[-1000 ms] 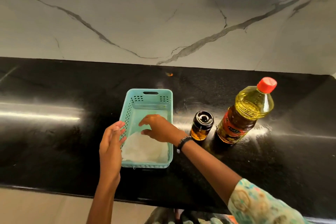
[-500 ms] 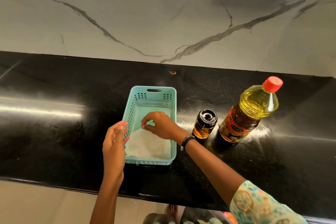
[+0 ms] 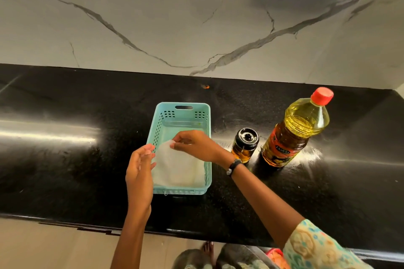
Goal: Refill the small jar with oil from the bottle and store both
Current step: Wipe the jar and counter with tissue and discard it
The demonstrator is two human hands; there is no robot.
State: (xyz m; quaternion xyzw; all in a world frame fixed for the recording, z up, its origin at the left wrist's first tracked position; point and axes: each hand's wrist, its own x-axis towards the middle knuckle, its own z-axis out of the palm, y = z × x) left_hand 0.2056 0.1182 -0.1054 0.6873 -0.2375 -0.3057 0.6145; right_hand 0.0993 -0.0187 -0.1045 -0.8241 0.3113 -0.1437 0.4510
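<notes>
We see wide bare black counter (image 3: 65,155) left of the turquoise basket (image 3: 208,159), and more on the far right. The small jar (image 3: 246,145) stands just beside the basket's right wall, and the oil bottle (image 3: 295,129) near it, with only narrow gaps. Inside the basket, a white cloth (image 3: 177,168) and the right hand (image 3: 196,145) fill the near half; the left hand (image 3: 140,168) blocks its left rim.

the right hand (image 3: 194,145) has pinched and lifted the white cloth's (image 3: 177,166) corner.
</notes>
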